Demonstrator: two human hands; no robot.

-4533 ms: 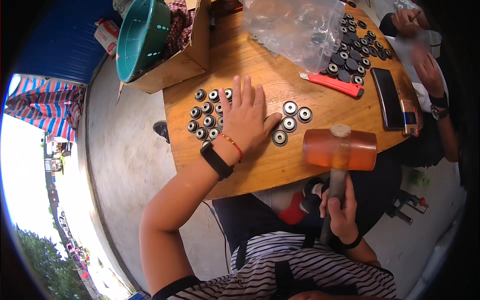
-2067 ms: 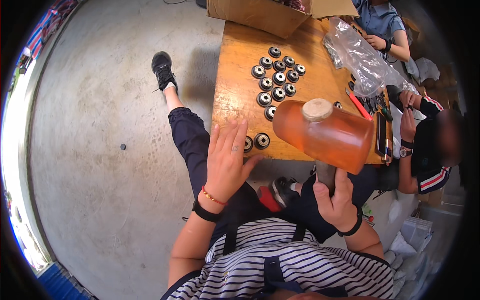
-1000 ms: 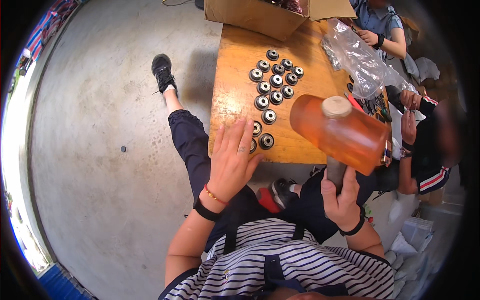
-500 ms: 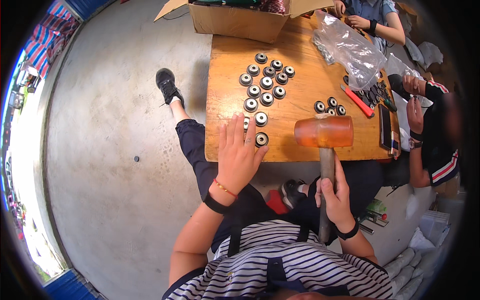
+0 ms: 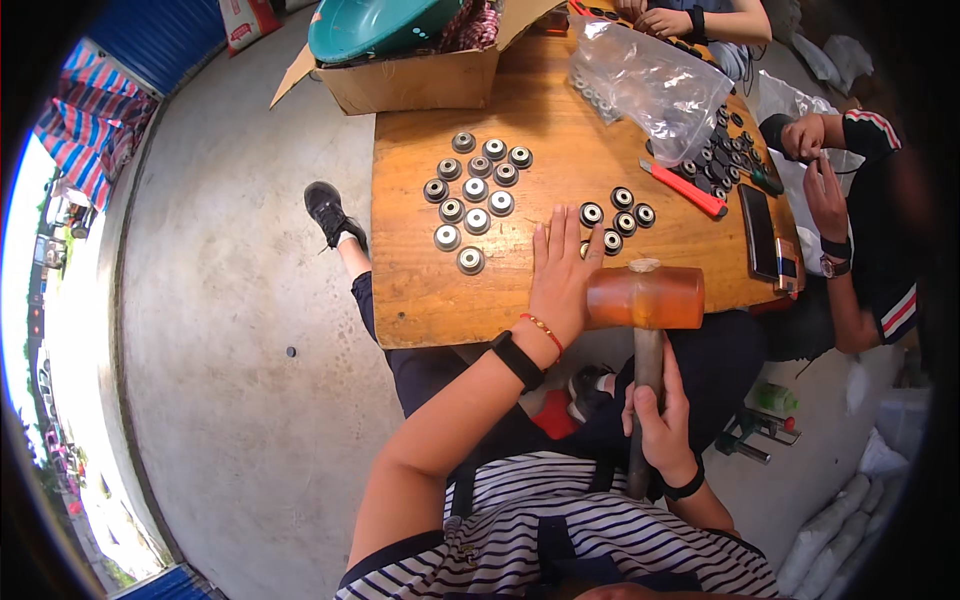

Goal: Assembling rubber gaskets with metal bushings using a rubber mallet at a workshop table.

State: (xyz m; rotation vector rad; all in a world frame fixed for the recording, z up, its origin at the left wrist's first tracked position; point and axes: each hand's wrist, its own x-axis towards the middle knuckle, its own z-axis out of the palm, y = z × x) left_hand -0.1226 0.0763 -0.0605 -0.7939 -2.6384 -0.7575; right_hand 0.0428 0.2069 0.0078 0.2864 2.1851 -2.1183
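Note:
My left hand (image 5: 563, 280) lies flat at the table's near edge, fingers stretched out. Its fingertips are beside a small cluster of black-and-silver flanged rollers (image 5: 625, 223), and they partly cover the nearest ones. My right hand (image 5: 662, 425) grips the wooden handle of a mallet (image 5: 665, 298) with a translucent orange head. The handle is about upright in the view, and the head is just right of my left hand, over the near edge. A larger group of the same rollers (image 5: 475, 189) stands further left on the table.
On the wooden table (image 5: 420, 300) are a cardboard box (image 5: 410, 85) holding a teal basin (image 5: 375, 25), a clear plastic bag (image 5: 655, 90), a red utility knife (image 5: 688, 190), a phone (image 5: 760, 233) and dark loose parts (image 5: 715, 165). Two other people work at the far and right sides.
My left hand has moved right from the larger group to the small cluster, which now has more rollers; the near end of the larger group has fewer. My right hand keeps the mallet.

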